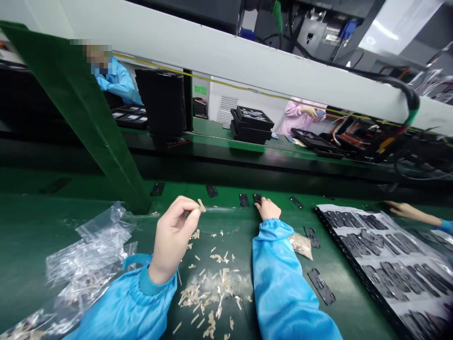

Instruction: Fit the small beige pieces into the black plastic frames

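Note:
My left hand (174, 236) is raised over the green bench and pinches a small beige strip (201, 205) between thumb and fingertips. Below it lies a scatter of several more beige strips (208, 288). My right hand (268, 208) reaches forward to the conveyor edge, fingers curled down on a small black part (257, 198). Other small black parts (243, 199) sit in a row along that belt. Both arms wear blue sleeves.
Crumpled clear plastic bags (88, 255) lie at the left. A tray of black parts (385, 264) covers the right, with another person's hand (401, 209) at its far corner. A green post (92, 127) slants at the left. Workers and stacked black trays (252, 123) are behind.

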`<state>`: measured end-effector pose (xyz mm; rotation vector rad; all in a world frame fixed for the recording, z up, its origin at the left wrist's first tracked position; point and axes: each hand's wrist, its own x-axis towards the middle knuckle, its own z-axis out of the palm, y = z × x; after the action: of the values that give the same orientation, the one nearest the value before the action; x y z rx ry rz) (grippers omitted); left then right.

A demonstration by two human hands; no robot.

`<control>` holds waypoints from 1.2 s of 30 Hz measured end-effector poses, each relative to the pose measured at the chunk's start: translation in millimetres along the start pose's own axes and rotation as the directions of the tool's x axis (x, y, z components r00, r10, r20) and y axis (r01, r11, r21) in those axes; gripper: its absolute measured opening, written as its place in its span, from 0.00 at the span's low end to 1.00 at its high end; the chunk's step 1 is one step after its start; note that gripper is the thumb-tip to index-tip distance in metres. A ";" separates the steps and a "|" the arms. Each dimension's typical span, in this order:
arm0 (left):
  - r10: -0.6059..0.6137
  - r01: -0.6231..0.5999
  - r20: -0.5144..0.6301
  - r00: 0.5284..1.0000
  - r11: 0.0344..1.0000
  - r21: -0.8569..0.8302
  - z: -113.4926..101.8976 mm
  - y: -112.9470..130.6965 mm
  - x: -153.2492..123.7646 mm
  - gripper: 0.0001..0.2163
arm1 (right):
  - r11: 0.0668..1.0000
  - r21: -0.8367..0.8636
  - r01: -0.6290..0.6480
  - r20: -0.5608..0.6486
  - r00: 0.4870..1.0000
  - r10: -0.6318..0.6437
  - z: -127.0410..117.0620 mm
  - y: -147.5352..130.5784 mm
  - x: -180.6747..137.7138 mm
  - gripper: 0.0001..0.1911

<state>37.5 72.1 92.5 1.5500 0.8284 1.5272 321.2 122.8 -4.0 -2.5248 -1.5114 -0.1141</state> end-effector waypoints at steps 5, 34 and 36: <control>-0.086 0.065 0.147 0.985 0.988 0.143 3.7 -2.8 0.6 0.06 | 0.993 -0.077 0.087 0.096 0.992 -0.079 28.8 -21.9 -3.7 0.20; -0.241 0.234 0.249 0.938 0.971 0.058 12.9 -17.9 7.0 0.08 | 0.329 0.864 0.382 -0.218 0.872 -0.438 -79.3 -94.2 -89.8 0.06; -0.223 0.216 0.225 0.948 0.975 0.056 12.2 -15.8 5.9 0.07 | 0.307 0.799 0.517 -0.413 0.843 -0.345 -84.5 -97.6 -101.6 0.03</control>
<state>51.2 83.7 81.9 1.5650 0.8612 1.1553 190.0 62.3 74.2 -1.1676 -1.5368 0.3311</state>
